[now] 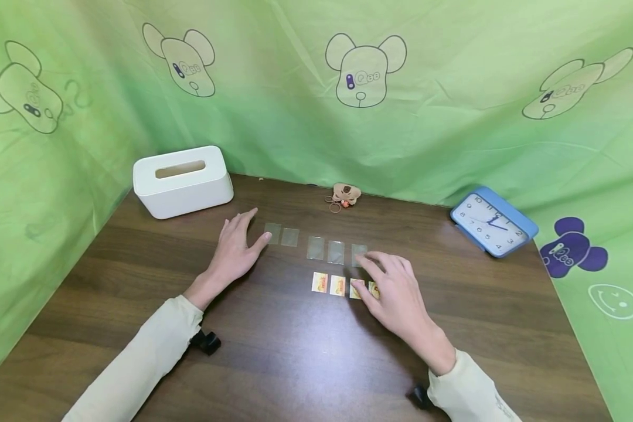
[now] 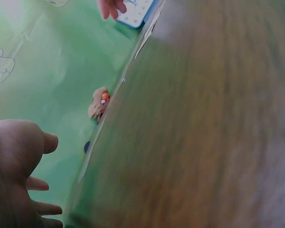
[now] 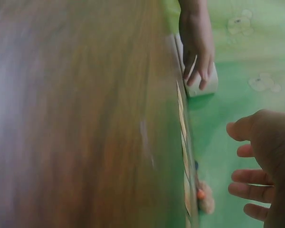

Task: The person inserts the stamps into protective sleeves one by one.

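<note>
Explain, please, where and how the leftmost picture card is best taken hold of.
Probably by its left edge, coming from the left. The leftmost picture card lies flat and looks thin, with bare tabletop on that side, while a second card sits close on its right and a clear piece lies beyond its far edge. The edge may need lifting before a pinch.

1. A hand could pass between the forearms (image 1: 137, 357), over the near table (image 1: 295, 363).
2. The right hand (image 1: 392, 287) blocks the right end of the plastic slips (image 1: 315, 248) and cards (image 1: 337, 286), which lie flat.
3. At the back, the tissue box (image 1: 190, 196), keychain (image 1: 347, 193) and clock (image 1: 490, 223) sit in the way, gaps between.
</note>
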Tool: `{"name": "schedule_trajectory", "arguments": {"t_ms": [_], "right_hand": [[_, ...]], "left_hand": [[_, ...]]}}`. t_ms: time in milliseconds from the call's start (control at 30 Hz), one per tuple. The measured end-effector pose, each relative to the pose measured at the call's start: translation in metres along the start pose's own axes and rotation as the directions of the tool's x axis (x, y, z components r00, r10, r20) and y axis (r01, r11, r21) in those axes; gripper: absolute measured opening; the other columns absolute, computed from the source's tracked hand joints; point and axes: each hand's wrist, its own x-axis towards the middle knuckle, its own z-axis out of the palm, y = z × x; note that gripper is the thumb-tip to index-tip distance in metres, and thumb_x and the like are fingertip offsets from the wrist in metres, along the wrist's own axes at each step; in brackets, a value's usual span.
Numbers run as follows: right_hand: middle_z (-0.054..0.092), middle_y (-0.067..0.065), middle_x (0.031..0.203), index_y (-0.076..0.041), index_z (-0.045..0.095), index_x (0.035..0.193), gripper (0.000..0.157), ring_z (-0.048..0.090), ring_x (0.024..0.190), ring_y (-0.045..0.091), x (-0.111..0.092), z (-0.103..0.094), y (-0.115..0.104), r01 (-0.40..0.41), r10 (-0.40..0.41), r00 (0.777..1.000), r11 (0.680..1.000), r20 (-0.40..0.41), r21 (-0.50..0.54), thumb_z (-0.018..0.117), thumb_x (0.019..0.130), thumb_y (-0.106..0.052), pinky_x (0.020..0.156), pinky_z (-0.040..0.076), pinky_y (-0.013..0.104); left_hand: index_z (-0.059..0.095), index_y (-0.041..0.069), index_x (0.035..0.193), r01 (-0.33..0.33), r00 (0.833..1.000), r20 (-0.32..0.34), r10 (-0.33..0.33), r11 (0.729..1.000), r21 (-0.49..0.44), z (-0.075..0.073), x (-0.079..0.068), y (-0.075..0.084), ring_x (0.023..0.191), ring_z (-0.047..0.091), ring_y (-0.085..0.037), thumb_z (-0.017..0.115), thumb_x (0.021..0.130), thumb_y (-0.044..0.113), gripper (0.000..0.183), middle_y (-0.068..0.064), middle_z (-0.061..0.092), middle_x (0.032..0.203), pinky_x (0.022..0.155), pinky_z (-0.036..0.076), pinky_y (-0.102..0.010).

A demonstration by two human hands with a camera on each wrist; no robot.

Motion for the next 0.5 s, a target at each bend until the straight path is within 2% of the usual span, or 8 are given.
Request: {"name": "schedule_trajectory", "arguments": {"t_ms": [233, 500], "right_hand": [[0.074, 0.013, 0.119, -0.006, 0.08, 0.128, 0.042, 0.066, 0.107, 0.035, 0.006, 0.016, -0.011, 0.035, -0.034, 0.999, 0.998, -0.022, 0.061, 0.091, 0.091, -0.024, 0.096, 0.048, 0.054], [0.074, 0.005, 0.108, -0.008, 0.084, 0.119, 0.036, 0.062, 0.103, 0.028, 0.011, 0.039, -0.021, 0.03, -0.017, 0.997, 0.984, -0.073, 0.176, 0.095, 0.086, -0.017, 0.084, 0.044, 0.044]], "left_hand": [[0.039, -0.001, 0.168, 0.038, 0.999, -0.021, -0.039, 0.998, -0.045, 0.006, 0.0, -0.002, 0.161, 0.031, -0.046, 0.066, 0.112, 0.029, 0.068, -0.028, 0.038, 0.17, 0.131, 0.025, -0.065], [0.042, 0.001, 0.167, 0.074, 0.996, -0.034, -0.077, 0.995, -0.073, 0.012, 0.001, -0.002, 0.166, 0.022, -0.046, 0.067, 0.111, 0.028, 0.067, -0.028, 0.036, 0.172, 0.133, 0.02, -0.065]]}}
